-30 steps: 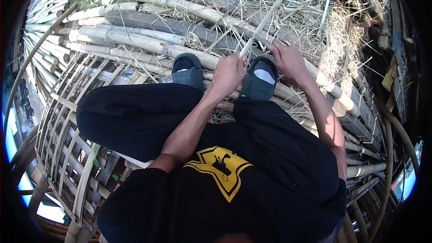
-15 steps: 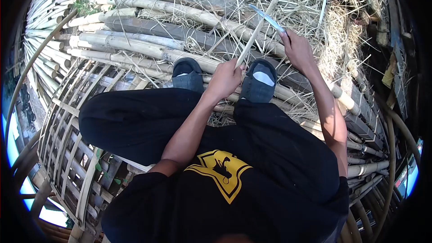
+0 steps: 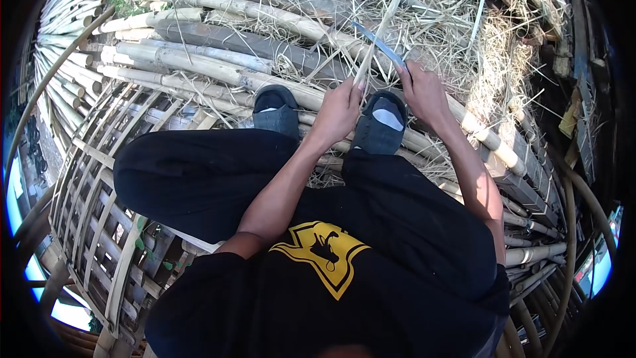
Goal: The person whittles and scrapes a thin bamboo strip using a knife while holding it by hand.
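My left hand (image 3: 339,110) is closed round the near end of a long pale bamboo strip (image 3: 386,21), which points up and away from me. In my right hand (image 3: 424,93) is the handle of a knife (image 3: 383,46); its narrow blade reaches up and left and crosses the strip a little beyond my left hand. Whether blade and strip touch cannot be made out. Both hands are above my dark sandals (image 3: 379,122), the right hand just past the right sandal.
Bamboo poles (image 3: 199,59) lie across the ground in front of me. Thin shavings (image 3: 457,40) cover them at the upper right. A woven bamboo lattice (image 3: 99,205) stands at the left, and more poles (image 3: 536,252) lie at the right.
The knife swung out to the upper right, off the strip, and has now come back down and left across it. My left hand and the strip have shifted only slightly.
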Demonstrator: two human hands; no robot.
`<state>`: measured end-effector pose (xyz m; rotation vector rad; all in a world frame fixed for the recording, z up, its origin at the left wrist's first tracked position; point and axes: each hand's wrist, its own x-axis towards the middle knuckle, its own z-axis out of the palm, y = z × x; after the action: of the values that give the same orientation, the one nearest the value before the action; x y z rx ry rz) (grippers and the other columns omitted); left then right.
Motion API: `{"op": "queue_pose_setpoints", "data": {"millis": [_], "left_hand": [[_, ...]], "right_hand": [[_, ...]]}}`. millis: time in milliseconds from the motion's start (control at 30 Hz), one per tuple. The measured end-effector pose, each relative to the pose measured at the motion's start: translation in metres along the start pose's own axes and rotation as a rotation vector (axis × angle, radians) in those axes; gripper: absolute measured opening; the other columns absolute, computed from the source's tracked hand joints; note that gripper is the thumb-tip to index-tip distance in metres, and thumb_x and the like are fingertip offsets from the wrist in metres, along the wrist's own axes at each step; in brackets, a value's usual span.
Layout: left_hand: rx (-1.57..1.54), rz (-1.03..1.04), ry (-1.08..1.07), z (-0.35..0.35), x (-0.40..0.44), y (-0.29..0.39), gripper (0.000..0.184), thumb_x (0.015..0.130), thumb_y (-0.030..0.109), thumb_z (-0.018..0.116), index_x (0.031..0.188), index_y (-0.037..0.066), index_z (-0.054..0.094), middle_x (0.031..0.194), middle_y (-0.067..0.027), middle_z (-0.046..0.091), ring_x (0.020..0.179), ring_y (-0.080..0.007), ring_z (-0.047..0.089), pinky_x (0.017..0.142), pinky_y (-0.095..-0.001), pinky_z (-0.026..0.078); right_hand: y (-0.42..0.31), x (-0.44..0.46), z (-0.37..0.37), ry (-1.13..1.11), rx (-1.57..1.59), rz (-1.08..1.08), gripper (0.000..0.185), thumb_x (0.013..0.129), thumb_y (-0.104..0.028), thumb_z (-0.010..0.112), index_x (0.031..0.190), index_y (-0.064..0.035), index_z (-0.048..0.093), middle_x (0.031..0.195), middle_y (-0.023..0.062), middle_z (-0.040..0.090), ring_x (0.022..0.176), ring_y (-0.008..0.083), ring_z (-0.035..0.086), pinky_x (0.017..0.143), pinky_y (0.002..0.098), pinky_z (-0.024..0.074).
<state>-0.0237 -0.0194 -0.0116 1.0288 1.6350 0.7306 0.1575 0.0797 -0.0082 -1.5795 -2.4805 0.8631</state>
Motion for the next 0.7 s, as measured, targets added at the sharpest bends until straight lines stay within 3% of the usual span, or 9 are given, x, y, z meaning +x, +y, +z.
{"op": "queue_pose_setpoints", "data": {"millis": [133,200,233,300,367,533,633,700], "left_hand": [[-0.007,0.006,0.019,0.000,0.001,-0.003,0.032,0.101,0.027,0.045,0.090,-0.002,0.053,0.064,-0.0102,0.050,0.058,-0.0174,0.047,0.055,-0.0349,0.040],[0.057,-0.039,-0.014,-0.005,0.004,-0.003,0.029,0.099,0.022,0.044,0.095,-0.005,0.053,0.074,-0.0271,0.059,0.072,-0.0457,0.058,0.063,-0.0496,0.042],[0.058,-0.037,-0.013,-0.004,0.005,-0.004,0.029,0.099,0.022,0.044,0.095,-0.005,0.053,0.074,-0.0271,0.059,0.072,-0.0457,0.058,0.063,-0.0496,0.042],[0.041,-0.065,-0.017,0.000,0.006,-0.008,0.031,0.100,0.026,0.044,0.091,-0.002,0.053,0.066,-0.0122,0.052,0.059,-0.0191,0.048,0.057,-0.0364,0.041],[0.059,-0.045,-0.006,0.000,0.005,-0.008,0.030,0.100,0.025,0.044,0.092,-0.003,0.053,0.067,-0.0132,0.052,0.059,-0.0202,0.049,0.057,-0.0368,0.041],[0.105,-0.091,-0.045,-0.002,0.003,0.000,0.029,0.100,0.024,0.045,0.094,-0.003,0.054,0.068,-0.0168,0.054,0.060,-0.0241,0.051,0.059,-0.0386,0.041],[0.068,-0.027,-0.003,0.005,0.004,-0.011,0.037,0.101,0.031,0.041,0.092,-0.002,0.055,0.063,-0.0109,0.051,0.058,-0.0198,0.049,0.057,-0.0350,0.039],[-0.172,-0.130,-0.022,0.004,0.006,-0.012,0.048,0.101,0.043,0.037,0.085,0.002,0.055,0.056,-0.0006,0.042,0.049,-0.0113,0.040,0.047,-0.0286,0.031]], "right_hand": [[-0.004,0.001,-0.001,-0.051,0.040,0.038,0.036,0.099,-0.032,0.044,0.084,-0.0005,0.053,0.059,0.0248,0.053,0.059,0.0440,0.055,0.055,0.0505,0.0407],[0.001,0.002,0.004,-0.072,0.070,0.045,0.037,0.100,-0.032,0.043,0.083,0.0000,0.053,0.060,0.0254,0.053,0.060,0.0437,0.055,0.056,0.0503,0.0403],[0.004,0.001,0.008,-0.122,0.238,0.078,0.037,0.100,-0.031,0.043,0.083,0.0002,0.053,0.061,0.0256,0.053,0.061,0.0433,0.055,0.057,0.0498,0.0403],[0.003,0.000,0.010,-0.172,0.407,0.111,0.037,0.100,-0.031,0.043,0.082,0.0004,0.053,0.062,0.0258,0.053,0.061,0.0430,0.055,0.058,0.0493,0.0403],[-0.005,-0.002,0.006,-0.075,0.042,0.055,0.036,0.099,-0.031,0.045,0.083,0.0001,0.053,0.062,0.0246,0.054,0.061,0.0426,0.055,0.057,0.0497,0.0405],[0.000,0.005,0.001,-0.078,0.003,0.027,0.034,0.098,-0.032,0.045,0.084,-0.0018,0.054,0.062,0.0228,0.056,0.062,0.0436,0.056,0.057,0.0517,0.0408],[0.008,0.011,-0.001,-0.078,-0.058,0.022,0.035,0.098,-0.034,0.045,0.086,-0.0029,0.055,0.062,0.0221,0.056,0.063,0.0439,0.057,0.057,0.0527,0.0413],[0.008,0.015,-0.001,-0.070,-0.087,0.005,0.035,0.098,-0.035,0.045,0.086,-0.0032,0.055,0.062,0.0220,0.057,0.064,0.0439,0.057,0.058,0.0529,0.0416]]}}
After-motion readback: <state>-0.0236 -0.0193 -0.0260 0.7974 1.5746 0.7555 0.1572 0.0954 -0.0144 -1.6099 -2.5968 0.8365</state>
